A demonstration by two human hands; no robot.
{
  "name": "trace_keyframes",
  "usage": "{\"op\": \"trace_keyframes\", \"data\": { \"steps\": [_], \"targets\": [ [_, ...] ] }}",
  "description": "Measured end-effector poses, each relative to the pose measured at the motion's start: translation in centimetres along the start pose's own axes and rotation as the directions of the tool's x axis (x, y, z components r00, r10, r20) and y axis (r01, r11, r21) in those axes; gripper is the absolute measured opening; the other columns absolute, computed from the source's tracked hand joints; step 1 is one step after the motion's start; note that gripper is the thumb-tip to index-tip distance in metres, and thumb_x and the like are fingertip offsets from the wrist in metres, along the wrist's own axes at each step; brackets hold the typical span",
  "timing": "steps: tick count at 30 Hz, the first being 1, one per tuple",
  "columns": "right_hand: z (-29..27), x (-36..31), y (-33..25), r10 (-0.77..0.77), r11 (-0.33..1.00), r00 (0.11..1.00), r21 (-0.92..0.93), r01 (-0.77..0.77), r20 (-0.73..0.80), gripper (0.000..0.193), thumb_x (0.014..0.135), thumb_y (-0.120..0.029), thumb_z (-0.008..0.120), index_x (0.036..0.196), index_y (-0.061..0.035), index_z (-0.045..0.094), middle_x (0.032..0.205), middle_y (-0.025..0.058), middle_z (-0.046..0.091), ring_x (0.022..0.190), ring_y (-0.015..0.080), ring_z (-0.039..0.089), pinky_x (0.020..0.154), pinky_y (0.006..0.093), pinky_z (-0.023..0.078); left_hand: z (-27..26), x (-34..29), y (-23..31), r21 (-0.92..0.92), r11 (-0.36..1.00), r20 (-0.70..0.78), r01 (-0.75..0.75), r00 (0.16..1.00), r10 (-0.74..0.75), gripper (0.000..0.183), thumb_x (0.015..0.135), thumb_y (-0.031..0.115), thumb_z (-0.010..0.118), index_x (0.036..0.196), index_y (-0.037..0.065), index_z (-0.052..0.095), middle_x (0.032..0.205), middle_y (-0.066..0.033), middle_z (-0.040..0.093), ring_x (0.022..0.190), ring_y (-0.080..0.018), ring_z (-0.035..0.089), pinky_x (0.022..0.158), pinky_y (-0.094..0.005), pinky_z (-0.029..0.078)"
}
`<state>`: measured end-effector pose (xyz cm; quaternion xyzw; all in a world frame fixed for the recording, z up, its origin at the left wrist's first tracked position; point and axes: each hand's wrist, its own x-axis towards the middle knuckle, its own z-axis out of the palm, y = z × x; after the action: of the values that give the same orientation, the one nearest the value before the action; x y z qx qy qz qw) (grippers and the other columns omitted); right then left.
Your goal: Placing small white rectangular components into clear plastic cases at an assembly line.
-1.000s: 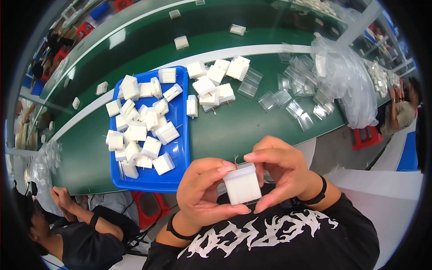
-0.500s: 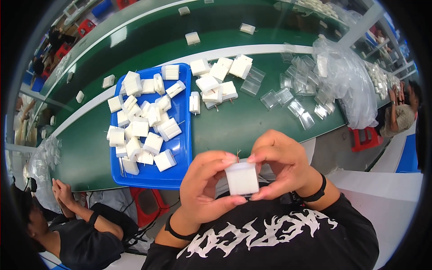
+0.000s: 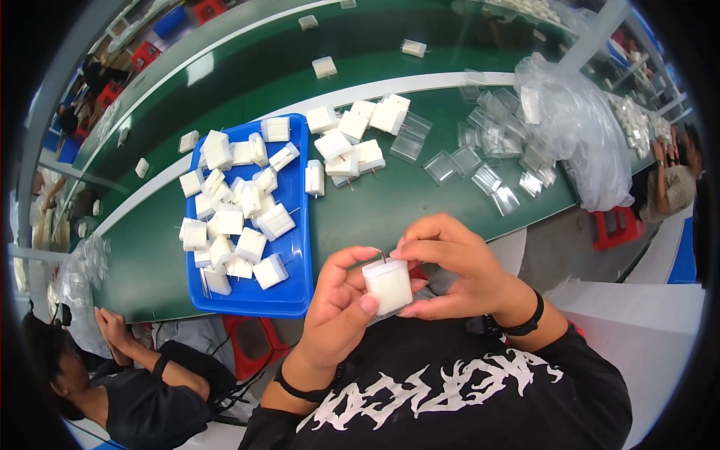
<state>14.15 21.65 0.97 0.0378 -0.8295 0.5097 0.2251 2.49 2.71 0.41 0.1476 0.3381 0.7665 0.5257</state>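
Between my two hands, in front of my chest, is a white block in a clear plastic case (image 3: 388, 289) with thin reddish wires sticking up from its top. My left hand (image 3: 341, 300) grips its left side, thumb across the front. The fingers of my right hand (image 3: 442, 262) close on its right side, the index finger and thumb at the top corner near the wires. To the left a blue tray (image 3: 303, 225) carries many similar white blocks (image 3: 229, 217) with short wires. More such blocks (image 3: 352, 120) lie piled on the green table (image 3: 360, 217) beyond the tray's right side.
Clear plastic covers (image 3: 487, 180) lie scattered to the right, beside a big clear plastic bag (image 3: 570, 127). Single white blocks (image 3: 324, 67) rest on the green conveyor belt (image 3: 255, 67) beyond the pale rail. A co-worker (image 3: 142, 382) sits at left, another at far right. Red stools (image 3: 251, 341) stand below.
Both hands have shifted slightly left with the cased block, which now tilts and shows its top. My right fingers have moved up toward the wires. The view has turned slightly.
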Motion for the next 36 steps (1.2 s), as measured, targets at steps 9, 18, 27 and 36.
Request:
{"op": "trace_keyframes", "data": {
  "steps": [9,18,27,36],
  "targets": [
    [-1.7,-0.7,-0.3,-0.052,0.998,0.999,0.022,0.052,0.013,0.054,0.066,-0.018,0.096,0.112,-0.0030,0.073,0.112,0.0109,0.061,0.094,0.0204,0.065,0.075,0.0307,0.057,-1.7,0.4,0.3,0.744,0.412,0.399,-0.525,0.845,0.357,0.064,0.073,0.010,0.090,0.129,-0.003,0.062,0.123,-0.0207,0.061,0.105,-0.0297,0.066,0.085,-0.0369,0.056],
    [-2.0,-1.4,0.4,-0.133,0.979,0.989,0.150,0.140,-0.056,0.055,0.073,-0.007,0.090,0.123,-0.0033,0.067,0.129,0.0230,0.061,0.106,0.0294,0.069,0.076,0.0327,0.062,-0.9,0.8,-0.3,0.741,0.328,0.395,-0.586,0.775,0.493,0.073,0.069,0.018,0.095,0.129,-0.003,0.061,0.117,-0.0202,0.064,0.100,-0.0284,0.068,0.082,-0.0352,0.058],
    [-0.7,-2.2,1.0,-0.149,0.906,0.974,0.370,0.204,-0.172,0.043,0.075,0.007,0.083,0.114,-0.0012,0.069,0.137,0.0310,0.055,0.120,0.0405,0.064,0.093,0.0452,0.062,0.5,1.9,-0.3,0.751,0.228,0.447,-0.620,0.731,0.515,0.069,0.066,0.004,0.090,0.129,-0.002,0.062,0.119,-0.0205,0.063,0.101,-0.0282,0.068,0.083,-0.0345,0.059],
    [-0.1,-2.9,1.1,-0.180,0.920,0.949,0.296,0.256,-0.259,0.040,0.069,0.003,0.086,0.105,-0.0091,0.073,0.130,0.0273,0.065,0.109,0.0358,0.073,0.072,0.0296,0.060,1.2,1.9,-1.3,0.684,0.328,0.401,-0.652,0.711,0.578,0.063,0.066,0.003,0.086,0.126,-0.002,0.065,0.115,-0.0191,0.064,0.099,-0.0266,0.069,0.082,-0.0343,0.057]
  ]
}}
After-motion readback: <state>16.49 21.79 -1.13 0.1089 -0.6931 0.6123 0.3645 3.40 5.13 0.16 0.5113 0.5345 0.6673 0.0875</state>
